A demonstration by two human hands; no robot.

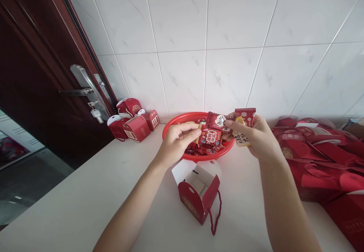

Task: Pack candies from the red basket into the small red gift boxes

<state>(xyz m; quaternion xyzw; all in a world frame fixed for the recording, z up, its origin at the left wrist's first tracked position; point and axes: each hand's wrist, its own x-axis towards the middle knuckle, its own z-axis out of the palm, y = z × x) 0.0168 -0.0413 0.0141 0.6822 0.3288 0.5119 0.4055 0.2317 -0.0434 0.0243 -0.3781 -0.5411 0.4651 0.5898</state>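
Observation:
Over the red basket (pixel 167 132), my left hand (pixel 179 140) pinches the edge of a red candy packet (pixel 210 137) with pale printing. My right hand (pixel 261 136) is closed around several small packets: a dark red and white one (pixel 220 121), a yellow one (pixel 241 140) and a red one (pixel 245 116). Wrapped sweets (pixel 199 150) lie in the basket below, partly hidden by my hands. In front of the basket stands a red gift box (pixel 196 201) with white insides, its top flaps open and a red cord handle hanging at its right side.
Several closed red gift boxes (pixel 136 127) stand at the back left of the white table (pixel 119 183). A large heap of red boxes (pixel 315 153) covers the right side. White wall tiles (pixel 182 74) rise behind, and a dark door (pixel 34 55) with keys is at left.

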